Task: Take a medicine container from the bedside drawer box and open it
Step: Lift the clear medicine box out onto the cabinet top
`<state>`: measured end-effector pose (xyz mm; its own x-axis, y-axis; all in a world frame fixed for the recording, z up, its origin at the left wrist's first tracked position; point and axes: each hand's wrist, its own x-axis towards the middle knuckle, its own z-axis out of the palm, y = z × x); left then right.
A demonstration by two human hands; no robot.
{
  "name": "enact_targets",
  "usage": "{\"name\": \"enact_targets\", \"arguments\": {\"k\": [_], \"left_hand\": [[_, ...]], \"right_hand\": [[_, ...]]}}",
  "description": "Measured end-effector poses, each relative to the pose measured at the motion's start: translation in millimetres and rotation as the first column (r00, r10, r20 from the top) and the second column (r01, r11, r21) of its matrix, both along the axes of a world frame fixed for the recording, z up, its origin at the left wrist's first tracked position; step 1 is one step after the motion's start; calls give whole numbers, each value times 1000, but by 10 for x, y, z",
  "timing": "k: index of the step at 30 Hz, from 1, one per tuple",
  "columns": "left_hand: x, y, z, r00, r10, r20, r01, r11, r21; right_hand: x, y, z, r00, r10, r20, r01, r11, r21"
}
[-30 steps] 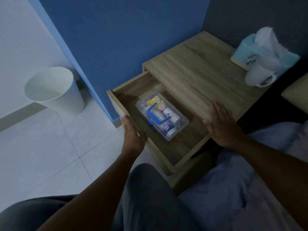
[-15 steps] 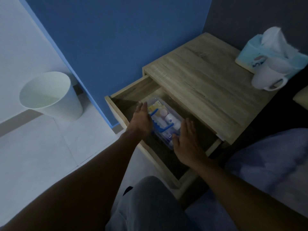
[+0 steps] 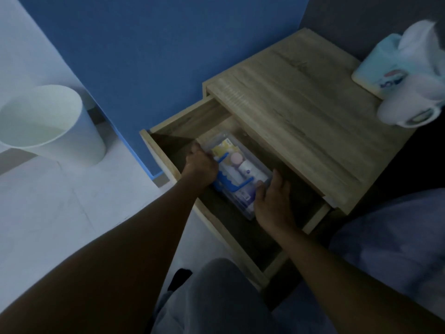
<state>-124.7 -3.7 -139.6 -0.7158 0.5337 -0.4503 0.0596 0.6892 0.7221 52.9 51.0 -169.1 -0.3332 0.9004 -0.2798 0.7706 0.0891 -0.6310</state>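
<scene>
Both hands grip the clear medicine box [image 3: 237,175] in the drawer [image 3: 190,121]: left hand [image 3: 201,165] at its far-left end, right hand [image 3: 273,201] at its near end. It should be lifted level, clear of the drawer walls.

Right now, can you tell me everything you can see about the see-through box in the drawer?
The clear plastic box is long and rectangular, with a blue handle on its closed lid. Through it show a yellow packet, a pink-capped item and white bottles. It lies flat inside the open wooden drawer, angled across it. The left hand grips its far-left end, and the right hand holds its near-right end, fingers curled over the edge.
</scene>
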Motion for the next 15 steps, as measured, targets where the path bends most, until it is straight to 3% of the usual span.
{"name": "enact_targets", "arguments": {"k": [7,15], "left_hand": [[5,-187,127,993,109,40,-110,994,10],[-35,-283,877,986,124,-111,-115,990,83]], "right_hand": [[38,-62,363,996,-83,-44,76,987,-140],[92,-154,1087,964,-83,-252,40,984,-173]]}}
